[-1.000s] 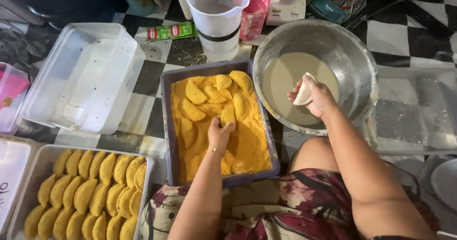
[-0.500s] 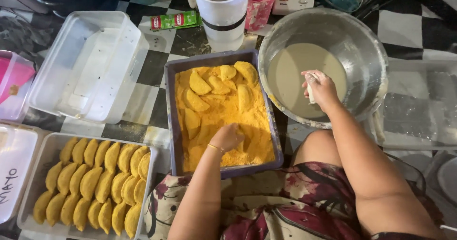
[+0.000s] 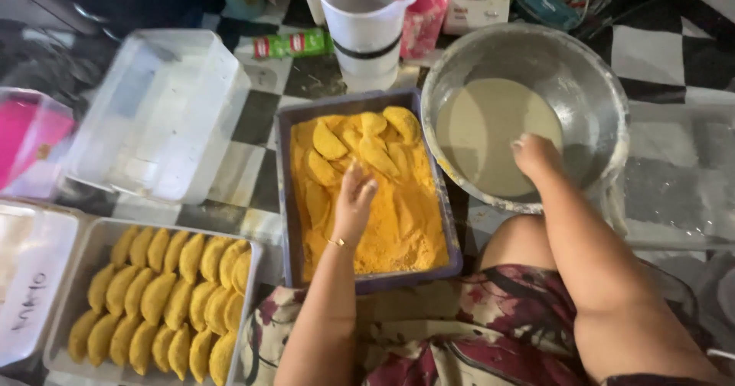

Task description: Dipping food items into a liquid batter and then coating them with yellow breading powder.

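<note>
My left hand (image 3: pixel 354 202) lies open and flat on yellow crumbs in a grey-purple tray (image 3: pixel 285 202), its fingertips touching crumb-coated half-moon pastries (image 3: pixel 360 145) piled at the tray's far end. My right hand (image 3: pixel 536 156) reaches into a metal bowl (image 3: pixel 597 87) with its fingers pointing down into pale batter (image 3: pixel 482 126). Whatever those fingers hold is hidden. My knee and patterned clothing fill the bottom of the view.
A clear tray (image 3: pixel 76 309) at lower left holds rows of coated pastries (image 3: pixel 164 294). An empty clear container (image 3: pixel 153 110) sits left of the crumb tray, and a white jug (image 3: pixel 367 26) and a green packet (image 3: pixel 295 44) sit behind it. A clear lid (image 3: pixel 681 179) lies right of the bowl.
My right hand lowered a pale pastry from the bowl's rim into the batter, and the pastry is no longer visible. My left hand slid forward over the crumbs toward the coated pastries.
</note>
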